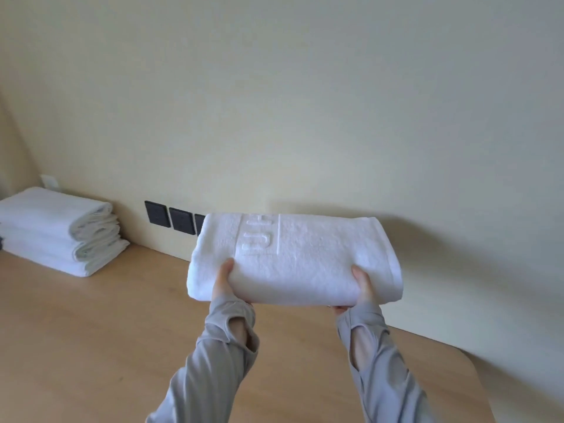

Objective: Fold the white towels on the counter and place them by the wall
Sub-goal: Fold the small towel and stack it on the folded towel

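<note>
Grip: L hand (223, 281) & R hand (362, 286) clasp 1 folded towel (308, 257); 1 towel stack (58, 230) by wall (305, 117).

Towel stack (55, 230) far left; open counter (106, 346) beside it

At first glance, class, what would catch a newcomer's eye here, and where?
A folded white towel fills the centre, held over the wooden counter, its near edge gripped by the left hand and the right hand. At far left a stack of folded towels sits by the wall, with dark sockets right of it.
</note>
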Demonstrator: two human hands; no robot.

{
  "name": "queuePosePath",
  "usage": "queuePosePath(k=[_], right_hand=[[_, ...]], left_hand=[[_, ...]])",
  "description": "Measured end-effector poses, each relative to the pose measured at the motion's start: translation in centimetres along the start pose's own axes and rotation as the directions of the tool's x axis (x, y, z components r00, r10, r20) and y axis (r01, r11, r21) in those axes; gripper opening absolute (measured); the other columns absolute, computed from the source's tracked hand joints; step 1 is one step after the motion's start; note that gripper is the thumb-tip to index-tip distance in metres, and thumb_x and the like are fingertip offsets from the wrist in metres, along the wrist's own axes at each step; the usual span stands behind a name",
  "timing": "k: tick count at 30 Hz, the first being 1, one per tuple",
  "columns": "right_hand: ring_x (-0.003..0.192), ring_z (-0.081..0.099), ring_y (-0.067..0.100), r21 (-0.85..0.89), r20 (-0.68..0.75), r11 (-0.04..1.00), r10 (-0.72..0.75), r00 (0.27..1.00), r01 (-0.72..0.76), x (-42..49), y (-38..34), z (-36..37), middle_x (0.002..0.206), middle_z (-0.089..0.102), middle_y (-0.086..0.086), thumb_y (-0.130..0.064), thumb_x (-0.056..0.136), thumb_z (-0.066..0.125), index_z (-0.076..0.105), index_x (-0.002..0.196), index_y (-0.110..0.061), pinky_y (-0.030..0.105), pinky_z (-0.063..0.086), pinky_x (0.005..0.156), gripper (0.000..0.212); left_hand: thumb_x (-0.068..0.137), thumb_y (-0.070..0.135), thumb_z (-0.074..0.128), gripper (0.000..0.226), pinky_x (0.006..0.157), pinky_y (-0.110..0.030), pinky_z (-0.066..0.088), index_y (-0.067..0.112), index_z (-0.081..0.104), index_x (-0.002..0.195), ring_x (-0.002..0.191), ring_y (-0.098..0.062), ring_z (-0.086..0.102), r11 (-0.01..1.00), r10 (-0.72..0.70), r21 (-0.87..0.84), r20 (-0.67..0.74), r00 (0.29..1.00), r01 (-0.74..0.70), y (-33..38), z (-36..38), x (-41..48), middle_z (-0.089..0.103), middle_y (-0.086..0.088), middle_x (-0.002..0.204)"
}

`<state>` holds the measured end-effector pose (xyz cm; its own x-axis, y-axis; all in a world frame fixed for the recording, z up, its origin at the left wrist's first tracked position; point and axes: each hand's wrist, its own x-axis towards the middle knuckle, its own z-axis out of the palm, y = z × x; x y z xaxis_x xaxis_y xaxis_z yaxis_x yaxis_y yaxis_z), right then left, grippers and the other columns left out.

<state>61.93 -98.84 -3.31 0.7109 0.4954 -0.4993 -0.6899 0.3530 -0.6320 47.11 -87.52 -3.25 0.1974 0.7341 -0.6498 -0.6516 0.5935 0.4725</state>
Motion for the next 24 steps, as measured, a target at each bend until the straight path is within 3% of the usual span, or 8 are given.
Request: queuePosePath(k=[4, 9, 13, 18, 20, 24], right_hand=[[0.074, 0.065, 0.021, -0.055, 0.120, 0.998, 0.049, 0.992, -0.043, -5.0, 6.9, 7.3, 0.085, 0.066, 0.005, -0.029, 0.075, 0.071, 0.055, 0.087, -0.011, 0.034, 0.054, 0.066, 0.026], [0.068, 0.064, 0.017, -0.099, 0.190, 0.991, 0.105, 0.976, -0.088, -10.6, 15.7, 15.0, 0.079, 0.065, 0.002, -0.027, 0.073, 0.074, 0.055, 0.081, -0.015, 0.033, 0.053, 0.060, 0.024], [0.072, 0.064, 0.019, -0.117, 0.284, 0.980, 0.191, 0.940, -0.163, -15.8, 24.5, 20.8, 0.084, 0.065, 0.002, -0.026, 0.071, 0.076, 0.056, 0.084, -0.019, 0.033, 0.051, 0.055, 0.024], [0.076, 0.061, 0.021, -0.211, 0.355, 0.953, 0.281, 0.892, -0.216, -21.2, 33.0, 26.8, 0.088, 0.061, 0.003, -0.029, 0.075, 0.073, 0.054, 0.083, -0.022, 0.036, 0.051, 0.060, 0.022], [0.078, 0.060, 0.022, -0.247, 0.375, 0.945, 0.297, 0.878, -0.215, -22.4, 35.6, 28.9, 0.089, 0.061, 0.003, -0.029, 0.075, 0.072, 0.054, 0.084, -0.024, 0.037, 0.051, 0.062, 0.020], [0.081, 0.061, 0.022, -0.295, 0.425, 0.930, 0.333, 0.842, -0.218, -24.2, 40.4, 33.9, 0.091, 0.062, 0.002, -0.028, 0.077, 0.071, 0.057, 0.087, -0.024, 0.040, 0.052, 0.065, 0.018]], left_hand=[[0.062, 0.042, 0.079, 0.047, 0.077, -0.037, 0.050, 0.013, 0.046, 0.079, 0.074, -0.022, 0.061, 0.993, 0.108, -0.055, -0.024, 0.994, -0.109, 10.7, -5.1, -0.4, 0.060, -0.006, 0.080], [0.049, 0.044, 0.079, 0.054, 0.063, -0.033, 0.049, 0.013, 0.048, 0.081, 0.075, -0.022, 0.063, 0.961, 0.214, -0.164, -0.081, 0.974, -0.224, 21.7, -11.7, -1.9, 0.063, -0.007, 0.082], [0.059, 0.046, 0.076, 0.051, 0.059, -0.033, 0.044, 0.014, 0.043, 0.081, 0.077, -0.021, 0.060, 0.922, 0.297, -0.224, -0.120, 0.947, -0.317, 31.3, -18.3, -2.8, 0.060, -0.008, 0.086], [0.069, 0.036, 0.076, 0.042, 0.063, -0.036, 0.048, 0.011, 0.055, 0.094, 0.080, -0.023, 0.062, 0.865, 0.409, -0.249, -0.151, 0.900, -0.435, 40.2, -25.0, -3.2, 0.064, -0.006, 0.091], [0.074, 0.033, 0.073, 0.044, 0.066, -0.038, 0.048, 0.011, 0.053, 0.107, 0.081, -0.023, 0.059, 0.837, 0.434, -0.287, -0.169, 0.885, -0.465, 43.0, -26.7, -3.4, 0.062, -0.005, 0.093], [0.075, 0.033, 0.073, 0.049, 0.079, -0.041, 0.047, 0.010, 0.051, 0.113, 0.091, -0.028, 0.060, 0.797, 0.452, -0.338, -0.218, 0.865, -0.501, 48.2, -29.4, -2.7, 0.061, -0.008, 0.101]])
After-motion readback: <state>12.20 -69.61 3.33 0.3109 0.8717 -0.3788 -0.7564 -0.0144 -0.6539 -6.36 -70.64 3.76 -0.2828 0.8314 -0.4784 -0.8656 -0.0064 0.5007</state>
